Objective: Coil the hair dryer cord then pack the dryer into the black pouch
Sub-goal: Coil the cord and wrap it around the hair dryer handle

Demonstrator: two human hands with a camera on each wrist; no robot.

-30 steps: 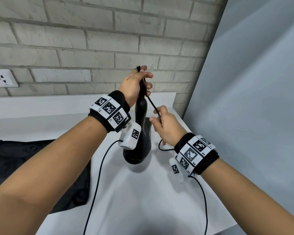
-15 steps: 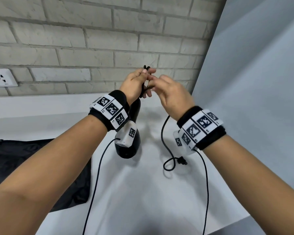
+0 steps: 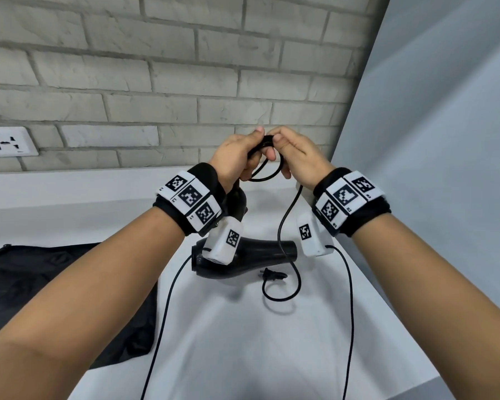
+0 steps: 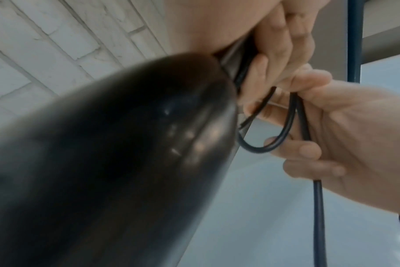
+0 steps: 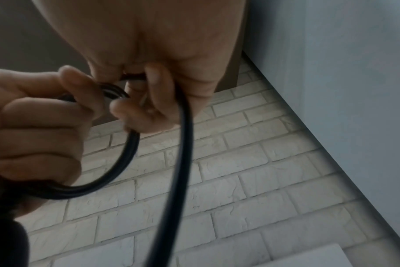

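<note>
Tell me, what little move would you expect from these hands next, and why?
Probably the right hand slides down the loose cord and brings up another loop to the left hand. The left hand grips the hair dryer handle with a few loops gathered, yet a stretch of cord hangs down and the plug lies on the white table. The black pouch waits beside it.

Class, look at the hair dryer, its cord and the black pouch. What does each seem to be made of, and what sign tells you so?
Hair dryer: likely hard plastic, glossy black; light glints off its smooth body.
Cord: probably rubber or vinyl sheathing, smooth black; it bends into soft loops.
Pouch: seems thin woven fabric, matte black; it lies flat and creased on the table.
</note>
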